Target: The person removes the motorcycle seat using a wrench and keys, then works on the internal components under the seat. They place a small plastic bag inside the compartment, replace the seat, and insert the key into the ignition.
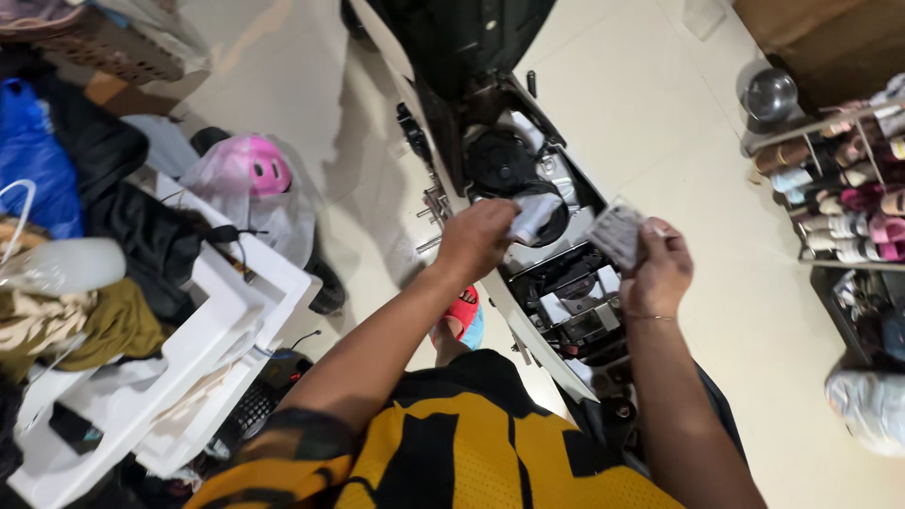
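Jersey [443,452]: yellow, black stripes. Helmet [256,165] at ten o'clock: pink. Shelf unit [203,330], nine o'clock: white. Sandal [464,316], centre: red, blue edge. Floor [660,123]: cream.

Two hands: left hand [479,240], right hand [657,271]; one opened scooter [528,188]; one pink helmet [256,165]; one shoe rack [844,198]; one grey ball [771,94]; one red-and-blue slipper [464,316]

Both hands, left [476,240] and right [658,273], reach forward, fingers curled closed.
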